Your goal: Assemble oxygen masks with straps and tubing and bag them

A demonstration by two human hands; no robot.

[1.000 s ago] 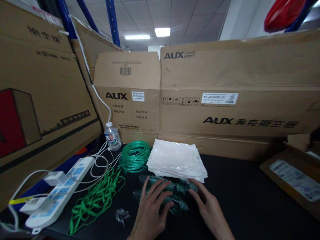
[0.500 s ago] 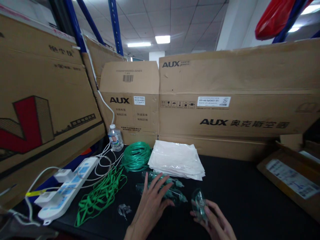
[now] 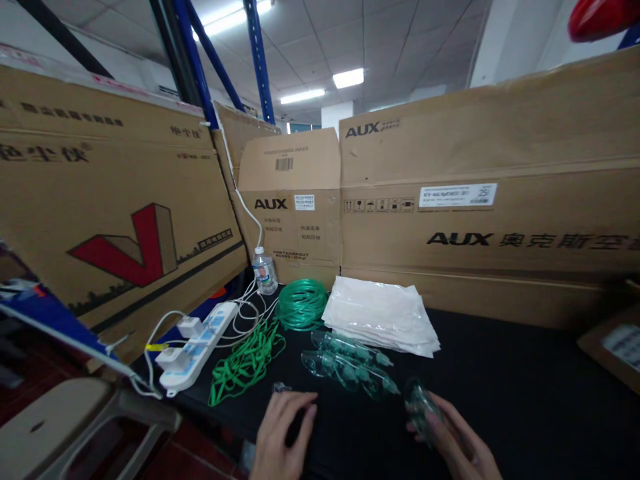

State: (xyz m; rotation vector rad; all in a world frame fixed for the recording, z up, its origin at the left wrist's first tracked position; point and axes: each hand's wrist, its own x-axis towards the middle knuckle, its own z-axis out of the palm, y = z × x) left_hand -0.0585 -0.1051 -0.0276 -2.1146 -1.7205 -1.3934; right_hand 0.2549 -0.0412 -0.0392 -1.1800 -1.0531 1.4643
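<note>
In my right hand (image 3: 453, 433), at the lower right, is a clear green plastic oxygen mask (image 3: 420, 407), its fingers wrapped round it. My left hand (image 3: 285, 433) is low over the front of the black table, thumb and forefinger a little apart and nothing visible between them. Just beyond its knuckles lies a small clear, shiny piece (image 3: 281, 387), partly hidden. Two rows of similar oxygen masks (image 3: 350, 367) lie between and beyond the hands. Behind them is a stack of white plastic bags (image 3: 380, 313).
Left of the masks are a coil of green tubing (image 3: 302, 305) and a heap of green elastic straps (image 3: 245, 363). A power strip (image 3: 203, 350) with cables and a water bottle (image 3: 265, 272) stand farther left. Cardboard panels (image 3: 490, 267) wall the table; a stool (image 3: 55, 427) is lower left.
My left hand has come off the masks and moved toward the front left, beside the small clear piece. The right hand still holds its mask. My view has turned left.
</note>
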